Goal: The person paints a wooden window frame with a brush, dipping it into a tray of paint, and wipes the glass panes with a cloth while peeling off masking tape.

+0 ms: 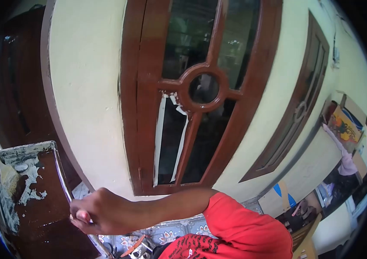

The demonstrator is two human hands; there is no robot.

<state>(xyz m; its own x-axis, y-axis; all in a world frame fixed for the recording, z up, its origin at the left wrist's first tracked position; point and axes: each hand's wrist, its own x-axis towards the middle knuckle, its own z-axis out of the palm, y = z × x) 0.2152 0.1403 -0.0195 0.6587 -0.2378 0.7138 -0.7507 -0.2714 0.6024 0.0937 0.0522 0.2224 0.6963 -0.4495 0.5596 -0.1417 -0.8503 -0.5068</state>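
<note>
My right hand (95,212), at the end of a red sleeve, is closed in a fist or pinch over the right rim of a paint tray (58,168). What its fingers hold, if anything, I cannot make out. Dark brown paint (49,216) covers much of the tray, with whitish peeling patches at its left side. A paintbrush (8,175) with a pale handle rests inside, bristles in the brown paint. My left hand is outside the view. Ahead stands a brown window frame (151,129) with glass panes, and white masking strips (159,142) edge its lower left pane.
A cream wall (84,86) surrounds the frame. Another brown window (295,108) is to the right, a dark brown door (11,86) to the left. Patterned floor tiles (170,236) and some tools (140,248) lie below. Cardboard boxes (347,125) and cloths are piled at far right.
</note>
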